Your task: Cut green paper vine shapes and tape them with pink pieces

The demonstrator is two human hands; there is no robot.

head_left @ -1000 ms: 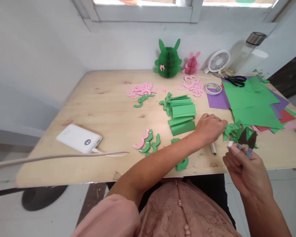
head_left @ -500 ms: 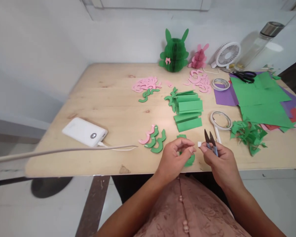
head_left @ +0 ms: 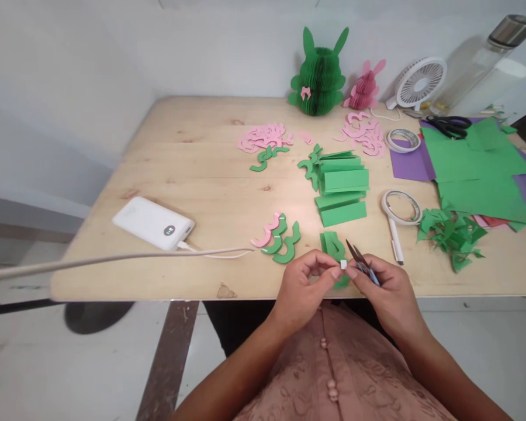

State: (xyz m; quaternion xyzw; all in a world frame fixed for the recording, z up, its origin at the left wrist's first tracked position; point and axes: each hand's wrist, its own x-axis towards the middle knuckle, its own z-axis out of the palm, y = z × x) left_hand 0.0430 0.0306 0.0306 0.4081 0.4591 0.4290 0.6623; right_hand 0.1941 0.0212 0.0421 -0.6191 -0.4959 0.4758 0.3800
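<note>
My hands meet at the near edge of the wooden table [head_left: 193, 175]. My right hand [head_left: 388, 292] is closed round small thread snips [head_left: 360, 264], blades pointing up and left, and its fingertips also pinch a tiny white piece [head_left: 343, 264]. My left hand [head_left: 304, 286] is curled, its thumb and forefinger pinched right at that white piece. Just beyond my fingers lies a green paper cut-out [head_left: 332, 244]. Pink and green curved cut-outs [head_left: 278, 235] lie to the left of it.
A stack of folded green strips [head_left: 342, 187], two tape rolls [head_left: 401, 206] with a pen [head_left: 394, 241], green scraps [head_left: 451, 231], coloured paper sheets [head_left: 477, 169], black scissors [head_left: 451, 124], paper rabbits [head_left: 318, 73], a small fan [head_left: 421, 82], a bottle [head_left: 486, 58], and a power bank [head_left: 153, 222] with cable.
My left hand drew back from the right side of the table to the near edge. My right hand brought the snips and white piece in; both hands now meet at the piece.
</note>
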